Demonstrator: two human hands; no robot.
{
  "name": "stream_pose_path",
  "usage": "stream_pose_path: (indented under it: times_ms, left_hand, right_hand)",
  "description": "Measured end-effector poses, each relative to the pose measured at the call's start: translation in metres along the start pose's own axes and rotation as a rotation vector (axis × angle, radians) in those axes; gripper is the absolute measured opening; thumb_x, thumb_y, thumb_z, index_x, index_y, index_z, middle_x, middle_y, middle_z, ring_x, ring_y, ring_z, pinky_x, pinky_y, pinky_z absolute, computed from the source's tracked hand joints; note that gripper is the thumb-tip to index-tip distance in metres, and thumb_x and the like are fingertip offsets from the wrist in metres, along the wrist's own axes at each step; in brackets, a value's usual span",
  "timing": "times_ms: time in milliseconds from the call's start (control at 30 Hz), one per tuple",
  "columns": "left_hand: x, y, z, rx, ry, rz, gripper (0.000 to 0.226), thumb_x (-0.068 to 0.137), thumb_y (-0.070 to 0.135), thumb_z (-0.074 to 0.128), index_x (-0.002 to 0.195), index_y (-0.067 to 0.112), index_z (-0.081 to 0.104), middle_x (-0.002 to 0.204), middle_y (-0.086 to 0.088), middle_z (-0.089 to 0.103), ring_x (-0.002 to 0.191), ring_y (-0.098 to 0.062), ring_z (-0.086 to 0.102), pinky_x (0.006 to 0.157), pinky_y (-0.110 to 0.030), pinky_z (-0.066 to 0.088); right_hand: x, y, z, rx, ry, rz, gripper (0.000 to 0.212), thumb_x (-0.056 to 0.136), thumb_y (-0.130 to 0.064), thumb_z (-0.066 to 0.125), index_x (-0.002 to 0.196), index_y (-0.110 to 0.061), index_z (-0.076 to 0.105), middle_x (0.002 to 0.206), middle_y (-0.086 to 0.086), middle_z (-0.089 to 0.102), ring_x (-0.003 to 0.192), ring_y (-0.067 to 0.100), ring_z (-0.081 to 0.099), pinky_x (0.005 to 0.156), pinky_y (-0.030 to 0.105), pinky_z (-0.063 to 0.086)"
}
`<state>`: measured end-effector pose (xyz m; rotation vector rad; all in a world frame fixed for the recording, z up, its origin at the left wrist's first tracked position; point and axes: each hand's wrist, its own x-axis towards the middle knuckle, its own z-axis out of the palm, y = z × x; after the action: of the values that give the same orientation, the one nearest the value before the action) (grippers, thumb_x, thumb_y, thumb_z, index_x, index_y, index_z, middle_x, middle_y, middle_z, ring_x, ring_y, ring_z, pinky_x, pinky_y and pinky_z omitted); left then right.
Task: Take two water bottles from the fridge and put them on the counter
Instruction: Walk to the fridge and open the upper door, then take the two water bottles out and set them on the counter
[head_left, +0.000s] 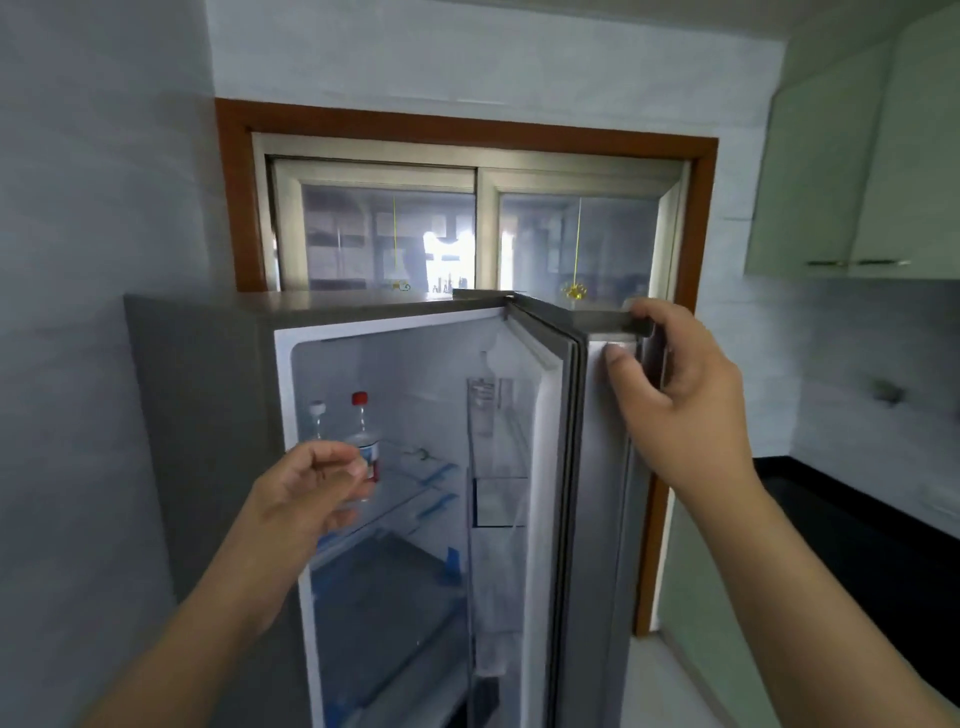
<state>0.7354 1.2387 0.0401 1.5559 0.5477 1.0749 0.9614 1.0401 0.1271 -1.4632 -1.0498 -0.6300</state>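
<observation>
Both hands are raised at the fridge (208, 415), which serves as the reference for all positions below. Right hand (680, 400) is closed over the outer top edge of the fridge door (597, 467), fingers over the far side and thumb on the near face; judged purpose, to hold the door swung wide so the interior stays reachable. Left hand (306, 493) is at the fridge opening, just in front of the upper shelf, fingers loosely curled with thumb and forefinger near each other. It overlaps the lower part of the red-capped bottle (363, 441) in view; whether it touches the bottle cannot be determined, and no firm grasp is evident.

Two bottles stand upright, side by side, on the upper shelf (415, 467) at the fridge's left interior wall: the red-capped one and, just left of it, a white-capped bottle (316, 423). Neither has been removed.

Destination: black counter (857, 519), to the right of the fridge, beyond the open door.

Assessment: task at its opening stage, with the first bottle about to be taken. Door position leaves a clear path for withdrawal.
</observation>
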Motion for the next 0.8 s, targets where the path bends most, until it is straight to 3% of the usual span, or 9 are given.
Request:
stream_pose_path:
  times_ms: [100, 233, 433, 533, 633, 733, 800]
  left_hand:
    - [-0.014, -0.003, 0.044, -0.031, 0.02, -0.045, 0.015, 0.085, 0.024, 0.068, 0.098, 0.017, 0.072, 0.105, -0.01, 0.077, 0.099, -0.025, 0.074, 0.093, -0.044, 0.055]
    - [-0.032, -0.007, 0.086, -0.026, 0.015, -0.07, 0.018, 0.091, 0.021, 0.064, 0.105, 0.012, 0.069, 0.108, -0.014, 0.075, 0.104, -0.03, 0.072, 0.091, -0.043, 0.055]
    - [-0.044, -0.005, 0.11, 0.041, 0.055, -0.078, 0.019, 0.092, 0.026, 0.063, 0.107, 0.017, 0.07, 0.107, -0.009, 0.075, 0.102, -0.027, 0.072, 0.088, -0.04, 0.056]
    - [-0.045, -0.007, 0.108, 0.055, 0.095, -0.105, 0.016, 0.092, 0.023, 0.062, 0.103, 0.013, 0.069, 0.106, -0.012, 0.074, 0.102, -0.029, 0.071, 0.088, -0.041, 0.055]
    - [-0.041, -0.013, 0.101, 0.042, 0.149, -0.127, 0.01, 0.091, 0.021, 0.064, 0.096, 0.016, 0.071, 0.102, -0.01, 0.075, 0.103, -0.033, 0.07, 0.091, -0.046, 0.054]
    - [-0.032, -0.019, 0.091, 0.043, 0.181, -0.137, 0.009, 0.093, 0.021, 0.062, 0.098, 0.018, 0.07, 0.106, -0.011, 0.073, 0.104, -0.032, 0.069, 0.087, -0.042, 0.054]
    - [-0.025, -0.023, 0.084, 0.032, 0.198, -0.139, 0.01, 0.094, 0.017, 0.061, 0.101, 0.016, 0.068, 0.107, -0.013, 0.072, 0.103, -0.031, 0.069, 0.083, -0.038, 0.054]
  right_hand:
    - [0.006, 0.025, -0.033, 0.014, -0.01, 0.083, 0.038, 0.092, -0.028, 0.064, 0.129, -0.032, 0.056, 0.116, -0.011, 0.061, 0.101, -0.002, 0.057, 0.087, 0.002, 0.038]
    - [0.009, 0.058, -0.067, -0.035, -0.051, 0.176, 0.062, 0.091, -0.03, 0.064, 0.148, -0.024, 0.039, 0.146, 0.001, 0.047, 0.131, 0.014, 0.046, 0.101, 0.021, 0.034]
    - [0.006, 0.1, -0.098, -0.063, -0.004, 0.269, 0.069, 0.088, -0.033, 0.064, 0.15, -0.024, 0.035, 0.151, 0.006, 0.036, 0.137, 0.023, 0.041, 0.112, 0.037, 0.037]
    - [0.003, 0.111, -0.103, -0.051, 0.038, 0.298, 0.065, 0.089, -0.036, 0.065, 0.147, -0.024, 0.039, 0.144, 0.004, 0.042, 0.129, 0.022, 0.048, 0.108, 0.046, 0.045]
    - [-0.005, 0.11, -0.098, 0.011, 0.081, 0.277, 0.055, 0.091, -0.034, 0.064, 0.142, -0.024, 0.045, 0.139, 0.001, 0.045, 0.122, 0.017, 0.052, 0.105, 0.038, 0.047]
    - [-0.015, 0.103, -0.081, 0.08, 0.075, 0.234, 0.043, 0.093, -0.03, 0.062, 0.134, -0.025, 0.051, 0.133, -0.004, 0.049, 0.122, 0.008, 0.05, 0.095, 0.01, 0.037]
    - [-0.019, 0.101, -0.062, 0.137, 0.033, 0.217, 0.034, 0.093, -0.028, 0.062, 0.127, -0.026, 0.054, 0.127, -0.006, 0.053, 0.117, 0.007, 0.053, 0.085, 0.001, 0.036]
